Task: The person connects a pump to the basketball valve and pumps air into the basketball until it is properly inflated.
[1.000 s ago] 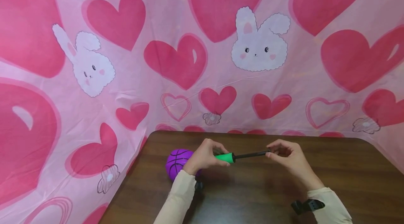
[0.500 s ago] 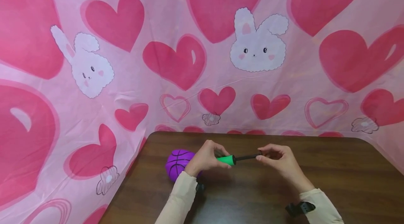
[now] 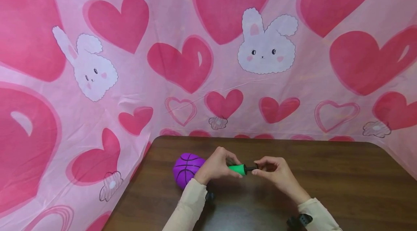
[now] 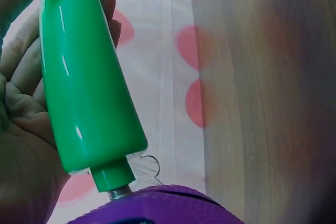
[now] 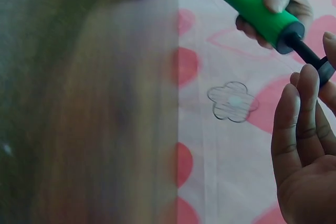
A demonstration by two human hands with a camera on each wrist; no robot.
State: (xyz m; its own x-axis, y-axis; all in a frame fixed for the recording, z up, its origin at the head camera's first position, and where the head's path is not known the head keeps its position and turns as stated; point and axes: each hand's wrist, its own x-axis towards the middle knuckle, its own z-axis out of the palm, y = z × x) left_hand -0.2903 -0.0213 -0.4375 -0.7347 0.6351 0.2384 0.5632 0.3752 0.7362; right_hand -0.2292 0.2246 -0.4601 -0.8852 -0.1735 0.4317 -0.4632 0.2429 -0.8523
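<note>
A green hand pump (image 3: 238, 169) with a black rod lies level between the two hands in the head view. My left hand (image 3: 215, 166) grips its green barrel, thumb on one side and fingers on the other. My right hand (image 3: 277, 173) pinches the black handle (image 5: 326, 70) at the rod's end, and only a short length of rod shows. The purple ball (image 3: 187, 169) with black basketball lines sits at the left, partly behind the left hand. In the left wrist view, the barrel's nozzle end meets the ball (image 4: 173, 205) through a short metal needle (image 4: 120, 192).
The brown wooden table (image 3: 342, 180) lies under both hands. A pink cloth (image 3: 221, 79) printed with hearts and rabbits hangs behind it and along the left side. Dark wrist devices sit on both sleeves, one a black strap (image 3: 303, 220) on the right.
My right hand has moved left, pushing the black rod into the green barrel, so much less of it shows. My left hand and the pump have shifted slightly right and down.
</note>
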